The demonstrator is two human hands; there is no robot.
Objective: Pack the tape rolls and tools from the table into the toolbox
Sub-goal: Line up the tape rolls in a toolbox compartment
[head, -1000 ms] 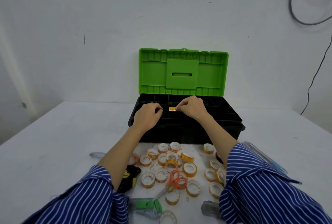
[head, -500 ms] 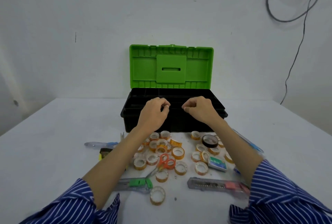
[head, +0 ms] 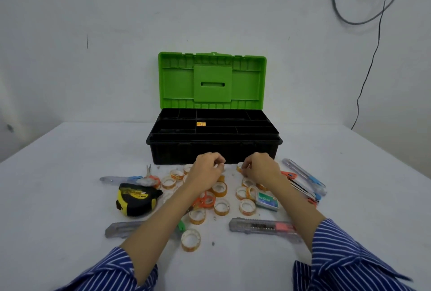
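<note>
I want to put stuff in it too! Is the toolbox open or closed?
Open. The toolbox has its green lid standing up against the wall, and you can see down into its black compartments.

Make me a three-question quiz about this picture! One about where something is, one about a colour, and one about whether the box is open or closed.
1. Where is the tape measure?
A. inside the toolbox
B. on the table, left of the tape rolls
C. in a hand

2. What colour is the toolbox lid?
A. green
B. red
C. blue

3. How is the toolbox?
A. shut
B. open, lid upright
C. lid taken off

Answers:
1 B, it lies on the white table beside the left forearm.
2 A, the raised lid is bright green.
3 B, the lid stands up and the black tray shows.
</note>
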